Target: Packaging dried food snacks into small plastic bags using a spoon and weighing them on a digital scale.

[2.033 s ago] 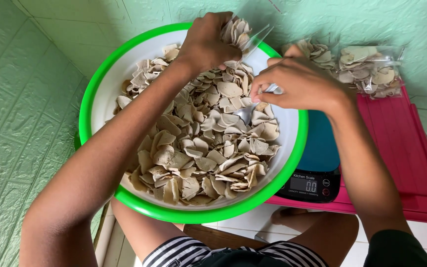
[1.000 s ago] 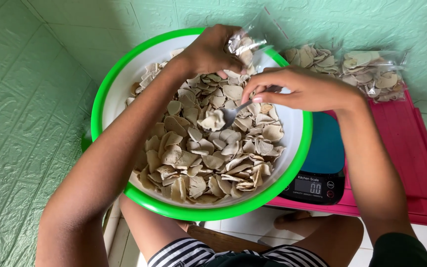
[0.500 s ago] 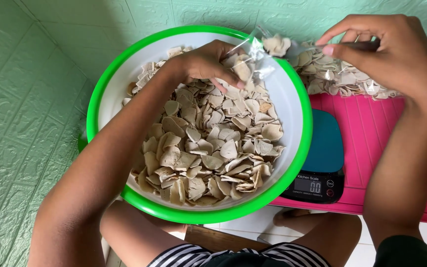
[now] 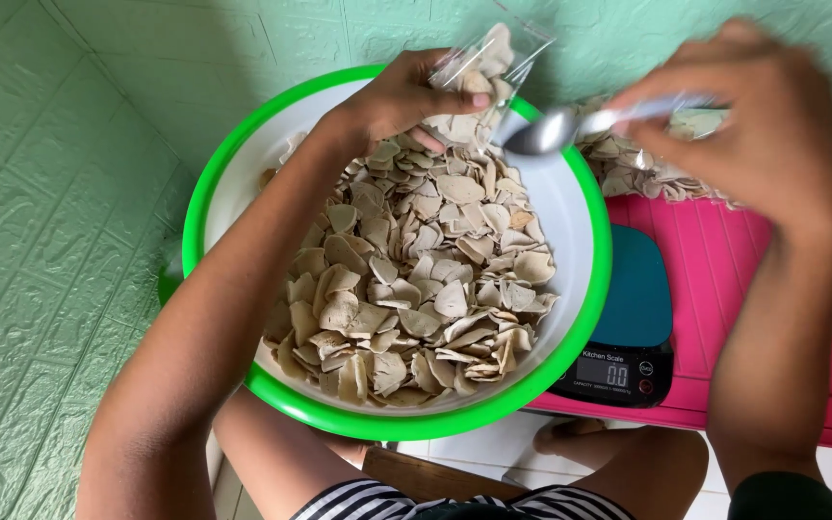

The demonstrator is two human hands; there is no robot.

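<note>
View from the head camera, read left to right, with the basin [image 4: 223,173] as landmark. Left of the basin, a pale green embossed wall panel [image 4: 40,241] with a brick-like relief fills the frame; its lower corner is cut off. The basin is round, white inside with a glossy bright-green rim, apparently plastic; its near-left rim is hidden under the left forearm. It holds a heap of thin, dry, beige chips [image 4: 416,289] — curled, irregular, matte flakes overlapping one another. At the basin's far rim the left hand [image 4: 402,96] pinches a clear plastic bag [image 4: 488,67], fingers closed on its crinkled film; the bag is upright, partly filled with the same chips, and its lower part is hidden behind the fingers. Just right of the bag, over the basin's far-right rim, a shiny metal spoon [image 4: 541,132] points its bowl toward the bag; whether the bowl carries anything is hard to make out. The right hand [image 4: 772,125] grips the spoon's handle, closed round it, but is motion-blurred, so the finger placement cannot be read. Behind that hand lie filled clear bags [image 4: 633,164], largely hidden. Right of the basin, a teal-topped kitchen scale [image 4: 633,308] with a black display front sits on a ribbed pink plastic lid [image 4: 724,279] — the basin's rim covers the scale's left edge. Below the basin, striped cloth [image 4: 416,506] is cut off by the frame.
</note>
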